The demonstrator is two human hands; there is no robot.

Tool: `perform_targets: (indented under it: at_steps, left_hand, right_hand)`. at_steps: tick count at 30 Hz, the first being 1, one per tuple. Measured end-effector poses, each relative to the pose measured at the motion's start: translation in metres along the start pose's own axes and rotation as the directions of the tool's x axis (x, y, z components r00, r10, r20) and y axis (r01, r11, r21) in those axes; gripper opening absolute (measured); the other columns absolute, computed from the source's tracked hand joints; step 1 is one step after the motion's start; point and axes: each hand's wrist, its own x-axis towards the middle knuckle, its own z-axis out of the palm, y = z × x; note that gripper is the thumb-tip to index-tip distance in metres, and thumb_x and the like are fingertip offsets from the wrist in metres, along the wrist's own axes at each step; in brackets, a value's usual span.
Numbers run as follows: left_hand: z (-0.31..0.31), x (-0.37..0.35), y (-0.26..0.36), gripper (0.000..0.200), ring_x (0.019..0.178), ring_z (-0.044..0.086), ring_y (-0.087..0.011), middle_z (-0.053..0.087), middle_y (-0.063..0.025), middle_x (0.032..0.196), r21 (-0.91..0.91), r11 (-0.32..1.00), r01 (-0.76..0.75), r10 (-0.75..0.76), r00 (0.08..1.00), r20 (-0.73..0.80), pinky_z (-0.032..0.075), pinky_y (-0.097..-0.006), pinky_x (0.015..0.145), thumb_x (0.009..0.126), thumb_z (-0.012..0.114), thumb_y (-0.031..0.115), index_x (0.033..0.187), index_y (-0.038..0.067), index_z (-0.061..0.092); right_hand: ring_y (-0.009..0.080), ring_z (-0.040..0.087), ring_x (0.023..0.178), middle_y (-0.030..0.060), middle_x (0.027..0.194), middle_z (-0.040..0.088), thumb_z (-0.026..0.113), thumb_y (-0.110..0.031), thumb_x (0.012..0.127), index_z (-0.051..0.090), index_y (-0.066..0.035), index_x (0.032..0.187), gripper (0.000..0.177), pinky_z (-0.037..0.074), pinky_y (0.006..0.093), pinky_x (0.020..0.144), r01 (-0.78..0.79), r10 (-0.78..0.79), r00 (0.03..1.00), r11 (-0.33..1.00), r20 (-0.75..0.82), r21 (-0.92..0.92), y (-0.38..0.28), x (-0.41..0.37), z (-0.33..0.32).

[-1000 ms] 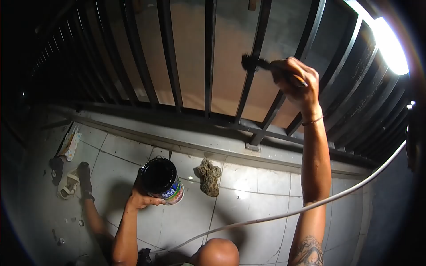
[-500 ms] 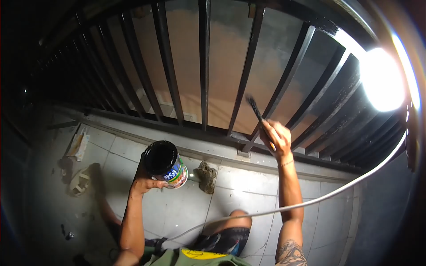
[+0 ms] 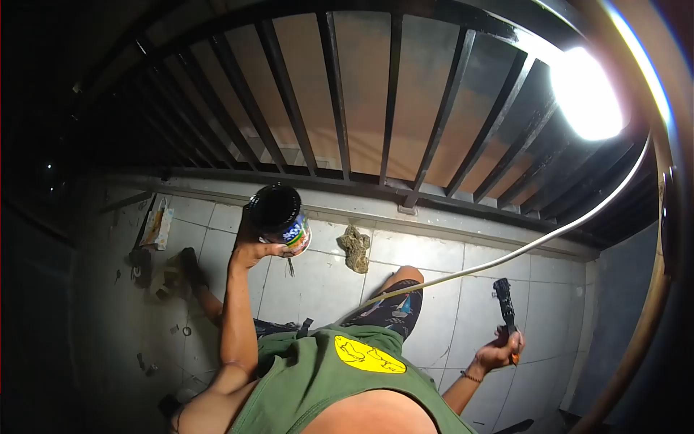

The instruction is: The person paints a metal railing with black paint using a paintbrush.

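Note:
My left hand [image 3: 254, 253] is wrapped round the lower side of a paint can [image 3: 293, 233]. The can has a colourful label, and its open top shows black inside. Out to the right, my right hand [image 3: 497, 351] is closed on the handle of a paintbrush [image 3: 504, 300]. Black paint coats the brush, whose bristles point up and away from me; a bit of orange shows at the handle's end. The brush is well apart from the can and the railing.
Dark metal railing bars [image 3: 334, 94] run across the far side. A glaring lamp [image 3: 589, 94] hangs at the right, with its white cable [image 3: 535, 249] crossing to my knee. A crumpled rag [image 3: 354, 248] lies on the tiled floor [image 3: 303, 289]. A patterned carton [image 3: 157, 224] sits at left.
My right hand has drawn the brush back from the railing, down and to the right. The can in my left hand appears slightly higher, while the whole view has shifted.

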Motion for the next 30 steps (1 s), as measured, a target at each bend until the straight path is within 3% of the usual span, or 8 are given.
perform_targets:
  at_steps: [6,7,11,15,19,23,26,30]
  left_hand:
    - [0.006,0.000,0.009,0.103,0.115,0.050,-0.0232,0.052,-0.0120,0.121,0.090,0.992,-0.093,0.098,0.993,-0.061,0.041,-0.0370,0.100,0.044,0.091,0.020,0.128,0.002,0.035]
    - [0.010,0.000,0.012,0.103,0.114,0.051,-0.0236,0.052,-0.0124,0.121,0.195,0.977,-0.090,0.109,0.990,-0.086,0.041,-0.0370,0.100,0.043,0.091,0.021,0.128,0.002,0.035]
    - [0.015,-0.003,0.016,0.100,0.115,0.048,-0.0277,0.048,-0.0134,0.120,0.456,0.877,-0.154,0.191,0.981,-0.036,0.039,-0.0383,0.099,0.043,0.090,0.015,0.127,0.003,0.037]
    - [0.024,-0.012,0.012,0.100,0.115,0.046,-0.0293,0.045,-0.0139,0.121,0.395,0.907,-0.147,0.201,0.974,-0.100,0.038,-0.0386,0.099,0.045,0.091,0.017,0.128,0.002,0.036]
    - [0.015,-0.020,0.014,0.106,0.117,0.048,-0.0278,0.047,-0.0148,0.123,0.440,0.898,0.004,0.084,0.980,-0.182,0.041,-0.0389,0.099,0.044,0.092,0.017,0.130,0.002,0.031]
    - [0.009,-0.036,0.017,0.103,0.115,0.051,-0.0292,0.050,-0.0165,0.121,0.507,0.860,0.061,0.074,0.967,-0.243,0.044,-0.0381,0.096,0.044,0.092,0.014,0.128,0.002,0.033]
    - [0.000,-0.046,0.012,0.103,0.111,0.053,-0.0287,0.053,-0.0162,0.119,0.515,0.851,0.105,0.047,0.961,-0.274,0.046,-0.0380,0.093,0.042,0.092,0.017,0.126,0.002,0.036]
    - [-0.009,-0.053,0.004,0.103,0.108,0.056,-0.0311,0.056,-0.0171,0.116,0.509,0.855,0.099,0.059,0.957,-0.284,0.047,-0.0385,0.092,0.040,0.093,0.017,0.124,0.001,0.036]
  right_hand:
    - [0.0147,0.052,0.050,0.0097,0.062,0.055,0.055,-0.008,0.078,0.050,0.003,0.084,0.014,0.043,0.0244,0.049,0.280,-0.355,0.800,0.934,0.485,0.221,-0.090,-0.038,0.126]
    - [0.0160,0.054,0.052,0.0138,0.066,0.060,0.057,0.001,0.073,0.054,0.005,0.083,0.011,0.045,0.0258,0.051,-0.011,-0.235,0.773,0.924,0.589,0.382,-0.105,-0.046,0.154]
    - [0.0177,0.064,0.063,0.0104,0.076,0.067,0.070,-0.002,0.071,0.066,0.002,0.084,0.014,0.049,0.0261,0.057,0.179,-0.366,0.166,0.924,0.916,0.337,-0.130,-0.062,0.239]
    - [0.0206,0.063,0.063,0.0103,0.074,0.064,0.072,-0.001,0.070,0.067,-0.003,0.089,0.020,0.049,0.0297,0.057,0.093,-0.333,-0.065,0.936,0.941,0.338,-0.112,-0.098,0.280]
    - [0.0101,0.062,0.062,0.0080,0.072,0.066,0.066,-0.002,0.082,0.064,0.005,0.089,0.010,0.050,0.0208,0.057,-0.415,-0.104,0.314,0.879,0.944,0.236,-0.099,-0.110,0.305]
    - [0.0114,0.063,0.062,0.0077,0.068,0.065,0.064,-0.002,0.082,0.063,0.004,0.099,0.017,0.050,0.0215,0.059,-0.172,-0.223,0.704,0.868,0.674,0.467,-0.101,-0.127,0.354]
    - [0.0235,0.066,0.070,0.0119,0.085,0.065,0.067,-0.006,0.076,0.062,-0.003,0.106,0.031,0.053,0.0296,0.058,0.522,-0.715,0.588,0.693,0.379,0.498,-0.107,-0.136,0.402]
    - [0.0255,0.060,0.058,0.0099,0.074,0.059,0.065,-0.009,0.078,0.060,-0.006,0.102,0.025,0.051,0.0340,0.050,0.704,-0.803,0.508,0.596,0.311,0.388,-0.128,-0.138,0.452]
